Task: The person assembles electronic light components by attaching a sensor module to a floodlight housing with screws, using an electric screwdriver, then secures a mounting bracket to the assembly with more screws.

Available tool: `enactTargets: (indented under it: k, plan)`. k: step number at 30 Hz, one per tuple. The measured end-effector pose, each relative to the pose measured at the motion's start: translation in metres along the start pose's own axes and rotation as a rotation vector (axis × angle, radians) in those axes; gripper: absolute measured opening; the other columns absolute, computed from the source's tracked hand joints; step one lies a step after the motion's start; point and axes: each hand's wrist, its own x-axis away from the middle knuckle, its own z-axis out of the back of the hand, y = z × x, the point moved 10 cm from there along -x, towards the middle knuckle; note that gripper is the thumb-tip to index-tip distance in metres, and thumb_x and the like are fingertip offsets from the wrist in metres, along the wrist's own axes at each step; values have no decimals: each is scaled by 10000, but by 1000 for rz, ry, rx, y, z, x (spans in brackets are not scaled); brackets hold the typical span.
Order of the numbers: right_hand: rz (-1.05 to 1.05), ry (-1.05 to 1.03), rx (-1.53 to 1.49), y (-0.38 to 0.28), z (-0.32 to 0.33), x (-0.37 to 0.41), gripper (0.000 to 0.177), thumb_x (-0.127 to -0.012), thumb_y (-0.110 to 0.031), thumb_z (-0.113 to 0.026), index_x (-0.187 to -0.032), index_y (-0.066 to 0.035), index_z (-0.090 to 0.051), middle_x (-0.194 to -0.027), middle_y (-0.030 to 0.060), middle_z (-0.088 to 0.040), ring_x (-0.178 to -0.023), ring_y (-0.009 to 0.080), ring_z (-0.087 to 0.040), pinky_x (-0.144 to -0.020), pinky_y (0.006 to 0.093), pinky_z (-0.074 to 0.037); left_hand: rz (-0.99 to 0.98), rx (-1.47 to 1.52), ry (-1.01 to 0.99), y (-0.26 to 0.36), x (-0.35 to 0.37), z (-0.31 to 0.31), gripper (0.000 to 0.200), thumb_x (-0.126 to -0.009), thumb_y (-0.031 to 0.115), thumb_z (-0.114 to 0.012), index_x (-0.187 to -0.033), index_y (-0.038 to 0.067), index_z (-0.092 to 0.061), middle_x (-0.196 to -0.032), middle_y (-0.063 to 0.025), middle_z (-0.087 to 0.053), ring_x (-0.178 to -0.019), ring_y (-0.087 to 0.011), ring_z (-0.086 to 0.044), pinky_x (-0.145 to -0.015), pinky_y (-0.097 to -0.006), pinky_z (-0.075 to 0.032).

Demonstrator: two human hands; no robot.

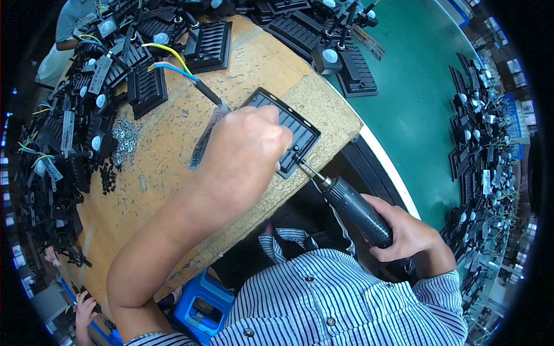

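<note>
A black floodlight (300, 135) with a ribbed back lies near the edge of the wooden worktop. My left hand (248, 150) is closed over its left part, and most of the fingertips are hidden beneath the hand. A black cable (208, 92) ending in blue and yellow-green wires sticks out beyond my left hand, with a printed label (202, 144) beside it. My right hand (407, 230) is wrapped round a black electric screwdriver (360, 210). Its bit (311, 169) points at the near corner of the floodlight, where a small dark screw or knob shows.
Small metal rings (124, 141) and black screws (108, 177) lie in piles on the worktop (156, 190). Many floodlights with sensors crowd its left and far sides. More line the green table (410, 127) at right. A blue stool (205, 300) stands below; another person's hand (85, 308) shows lower left.
</note>
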Motion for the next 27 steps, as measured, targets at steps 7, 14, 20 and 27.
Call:
enactTargets:
  k: [7,14,20,27]
  plan:
    - [-46,-225,-338,10,-11,-7,869,-671,-43,-659,-1410,-41,-202,-870,54,-541,-813,154,-565,-776,311,-481,10,52,9,-2,1,1,240,-545,31,-760,-772,20,-681,-756,-101,-591,-707,-275,-615,-630,-365,-488]
    - [10,-152,-240,7,-7,-7,847,-689,-29,-655,-1405,-62,-203,-868,45,-524,-804,143,-557,-755,295,-488,27,43,11,1,1,2,153,-585,-7,-721,-721,12,-653,-734,-138,-578,-716,-287,-611,-654,-370,-497]
    - [-120,-230,-421,5,-17,-6,800,-688,12,-637,-1371,-63,-228,-839,47,-525,-703,137,-585,-568,252,-532,65,-10,-29,-4,1,-2,208,-573,41,-760,-764,30,-678,-748,-125,-587,-736,-290,-609,-690,-372,-495]
    - [55,-169,-395,3,-13,-8,803,-650,-36,-649,-1354,-33,-264,-835,70,-561,-650,163,-603,-588,276,-523,118,-58,1,-12,5,-5,327,-509,84,-804,-822,66,-711,-850,-84,-654,-773,-263,-628,-705,-341,-497]
